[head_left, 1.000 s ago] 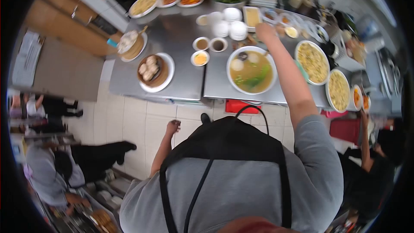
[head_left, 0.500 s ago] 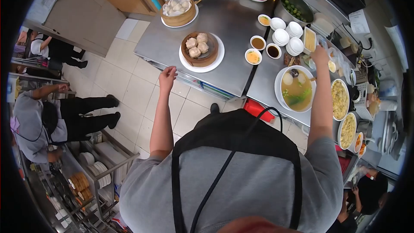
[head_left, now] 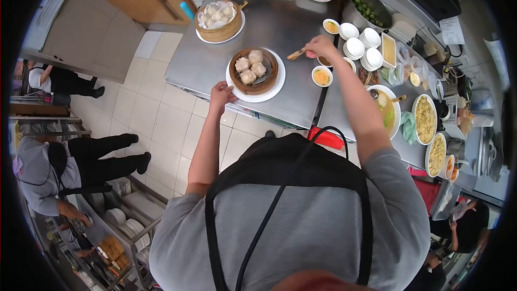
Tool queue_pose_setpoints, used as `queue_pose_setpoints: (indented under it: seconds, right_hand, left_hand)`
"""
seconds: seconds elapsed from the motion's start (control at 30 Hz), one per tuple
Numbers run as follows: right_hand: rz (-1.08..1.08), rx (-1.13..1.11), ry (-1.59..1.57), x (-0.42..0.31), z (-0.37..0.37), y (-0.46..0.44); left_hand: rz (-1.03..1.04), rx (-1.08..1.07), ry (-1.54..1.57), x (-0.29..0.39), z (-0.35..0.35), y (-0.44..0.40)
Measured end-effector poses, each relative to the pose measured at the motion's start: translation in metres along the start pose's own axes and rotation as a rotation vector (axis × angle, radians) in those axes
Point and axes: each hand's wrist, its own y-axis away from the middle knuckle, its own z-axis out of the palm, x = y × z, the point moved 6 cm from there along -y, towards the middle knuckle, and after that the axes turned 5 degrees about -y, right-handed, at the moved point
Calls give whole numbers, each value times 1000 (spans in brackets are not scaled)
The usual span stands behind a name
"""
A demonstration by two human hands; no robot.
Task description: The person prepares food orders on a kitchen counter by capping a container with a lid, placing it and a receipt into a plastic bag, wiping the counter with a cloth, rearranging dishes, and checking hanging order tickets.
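A bamboo steamer [head_left: 276, 78] with several dumplings [head_left: 249, 67] sits on a white plate [head_left: 262, 97] near the front edge of the steel table. My left hand [head_left: 221, 96] is at the left rim of this plate, its fingers closed on the edge. To the right of the steamer, my right hand [head_left: 320, 47] pinches a small wooden clothespin [head_left: 295, 55], which points left above the tabletop. Beneath that hand are small sauce bowls, one of them a yellow sauce bowl [head_left: 322, 76].
A second bamboo steamer [head_left: 219, 33] with white buns stands at the back left. Small white dishes [head_left: 354, 48] are stacked beside a soup bowl [head_left: 397, 124], partly behind my right arm. Food plates line the right side. A co-worker [head_left: 40, 167] stands at the left.
My right hand has moved left from beside the stacked dishes to over the table, now showing a clothespin. My left hand has moved right and reached the steamer's plate.
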Motion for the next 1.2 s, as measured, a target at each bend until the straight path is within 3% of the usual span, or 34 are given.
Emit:
queue_pose_setpoints:
  seconds: [0.17,0.3,0.37,0.4,0.57,0.7,0.9,0.97,1.0,1.03,1.1,1.2]
  right_hand:
    - [111,12,28,23,37,-25]
    - [103,65,327,9,12,-13]
    - [-135,203,603,-18,-9,4]
    - [-149,261,473,-20,-24,12]
    - [-269,483,423,-52,-83,93]
    - [-370,568,80,-43,-139,149]
    - [-487,847,161,-41,-234,243]
    - [-552,943,23,-30,-269,268]
    - [-408,913,-62,-22,-288,273]
    - [-426,913,-59,-23,-306,282]
    - [-620,845,-203,-30,-334,300]
    - [-684,755,-490,-58,-369,333]
  left_hand:
    - [-1,-16,57,0,1,-1]
    - [5,-53,109,2,12,-6]
    - [11,-41,160,8,24,-11]
    - [11,-46,192,10,34,-20]
    - [28,-34,285,21,85,-77]
    - [41,24,390,34,123,-112]
    - [54,86,447,43,154,-125]
    - [39,38,461,32,155,-130]
    - [25,-110,428,18,154,-148]
    - [39,-111,437,14,152,-140]
    - [-34,-14,379,9,144,-108]
    - [62,-68,299,13,160,-62]
